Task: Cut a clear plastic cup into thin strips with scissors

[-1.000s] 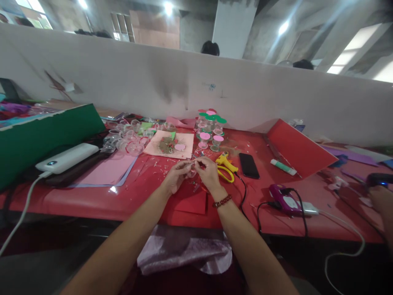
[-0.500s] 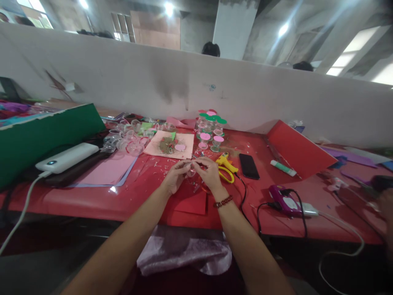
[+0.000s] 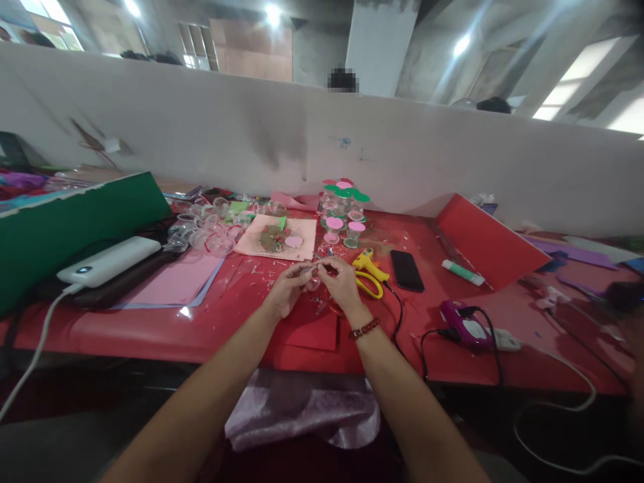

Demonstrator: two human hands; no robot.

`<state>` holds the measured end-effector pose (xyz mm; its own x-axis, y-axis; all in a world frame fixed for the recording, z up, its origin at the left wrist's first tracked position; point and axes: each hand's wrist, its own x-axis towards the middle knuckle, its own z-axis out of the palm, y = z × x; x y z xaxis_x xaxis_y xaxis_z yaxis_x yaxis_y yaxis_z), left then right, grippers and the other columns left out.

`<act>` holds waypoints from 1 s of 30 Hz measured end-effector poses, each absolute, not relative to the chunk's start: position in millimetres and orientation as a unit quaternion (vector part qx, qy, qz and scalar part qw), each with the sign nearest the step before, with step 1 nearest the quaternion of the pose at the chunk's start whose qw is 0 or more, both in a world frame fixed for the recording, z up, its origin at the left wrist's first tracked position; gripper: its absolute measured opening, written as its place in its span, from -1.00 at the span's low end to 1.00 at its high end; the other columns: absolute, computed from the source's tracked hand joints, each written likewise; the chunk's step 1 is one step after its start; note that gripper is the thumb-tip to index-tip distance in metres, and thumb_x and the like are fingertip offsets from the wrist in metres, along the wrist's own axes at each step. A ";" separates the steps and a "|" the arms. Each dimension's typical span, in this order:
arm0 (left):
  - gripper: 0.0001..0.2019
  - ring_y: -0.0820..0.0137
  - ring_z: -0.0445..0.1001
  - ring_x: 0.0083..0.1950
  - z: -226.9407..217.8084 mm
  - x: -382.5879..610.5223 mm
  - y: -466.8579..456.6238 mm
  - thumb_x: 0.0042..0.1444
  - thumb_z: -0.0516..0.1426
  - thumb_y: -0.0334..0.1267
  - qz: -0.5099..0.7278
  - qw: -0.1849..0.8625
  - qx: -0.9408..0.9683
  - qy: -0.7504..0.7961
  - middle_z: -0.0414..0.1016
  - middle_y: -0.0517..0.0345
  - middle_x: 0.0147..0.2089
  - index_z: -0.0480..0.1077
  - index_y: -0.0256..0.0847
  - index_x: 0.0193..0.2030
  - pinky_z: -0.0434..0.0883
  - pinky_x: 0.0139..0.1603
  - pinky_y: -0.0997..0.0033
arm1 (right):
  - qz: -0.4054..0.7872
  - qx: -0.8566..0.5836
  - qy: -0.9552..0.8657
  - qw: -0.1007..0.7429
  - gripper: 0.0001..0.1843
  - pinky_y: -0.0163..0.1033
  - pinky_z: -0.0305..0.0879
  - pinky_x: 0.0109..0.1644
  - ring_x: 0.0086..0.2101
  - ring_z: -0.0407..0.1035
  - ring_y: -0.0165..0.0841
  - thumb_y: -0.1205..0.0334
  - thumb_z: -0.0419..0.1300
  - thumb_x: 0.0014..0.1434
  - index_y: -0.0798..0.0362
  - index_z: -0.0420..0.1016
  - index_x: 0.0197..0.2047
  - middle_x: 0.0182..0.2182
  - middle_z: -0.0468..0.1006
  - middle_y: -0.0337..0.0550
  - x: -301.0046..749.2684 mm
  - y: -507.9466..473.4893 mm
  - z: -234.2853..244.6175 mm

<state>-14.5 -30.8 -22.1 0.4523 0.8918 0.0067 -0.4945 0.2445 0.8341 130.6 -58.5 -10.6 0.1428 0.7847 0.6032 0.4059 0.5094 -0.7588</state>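
Note:
Above the red tabletop, my left hand [image 3: 289, 288] closes its fingers around a small clear plastic cup [image 3: 314, 282]. My right hand [image 3: 343, 283] meets it there, thumb and fingertips pinched at the cup's upper edge. Whether a smaller piece sits in that pinch is too small to make out. Just right of my hands lies a yellow glue gun [image 3: 366, 260], beside yellow-handled scissors [image 3: 371, 288]. Beneath my wrists is a red paper sheet [image 3: 312, 333]. Beyond my fingers stand stacked clear cups [image 3: 355, 235] topped with pink, green and red paper discs.
Loose clear cups [image 3: 211, 228] pile up at the left, behind pink paper sheets [image 3: 174, 278] and a white power bank [image 3: 108, 260]. A stained pink board [image 3: 246, 245] holds scraps. Rightward lie a phone [image 3: 406, 270], a glue stick [image 3: 463, 273] and a purple power strip [image 3: 465, 325] with cables.
My hands stay almost in place, with the cup between them. The view shifts slightly, and the white cable at the lower right lies differently.

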 end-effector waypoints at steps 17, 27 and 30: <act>-0.72 0.53 0.40 -0.46 -19.7 -13.9 -31.2 -0.19 0.35 -0.33 0.460 0.749 0.404 0.254 0.51 0.16 -0.42 0.54 -0.27 -0.26 0.36 -0.32 0.48 | 0.115 -0.455 -0.678 0.566 -0.83 -0.29 0.31 -0.17 -0.31 0.39 -0.38 0.28 0.12 0.17 0.05 0.55 -0.34 -0.37 0.52 -0.17 130.4 -61.4 -7.8; -0.69 0.45 0.47 -0.30 -14.5 -13.0 -27.1 -0.23 0.35 -0.34 0.466 0.742 0.400 0.269 0.56 0.13 -0.25 0.56 -0.26 -0.25 0.44 -0.26 0.49 | 0.102 -0.483 -0.668 0.556 -0.87 -0.32 0.31 -0.10 -0.28 0.41 -0.41 0.33 0.13 0.14 0.06 0.53 -0.33 -0.35 0.56 -0.18 129.5 -57.2 -2.7; -0.71 0.46 0.45 -0.35 -12.8 -13.1 -26.6 -0.23 0.35 -0.33 0.469 0.738 0.404 0.268 0.56 0.13 -0.28 0.56 -0.26 -0.27 0.44 -0.32 0.50 | 0.105 -0.473 -0.671 0.562 -0.87 -0.33 0.31 -0.10 -0.28 0.41 -0.42 0.32 0.14 0.15 0.07 0.54 -0.33 -0.35 0.56 -0.18 130.8 -55.5 -2.3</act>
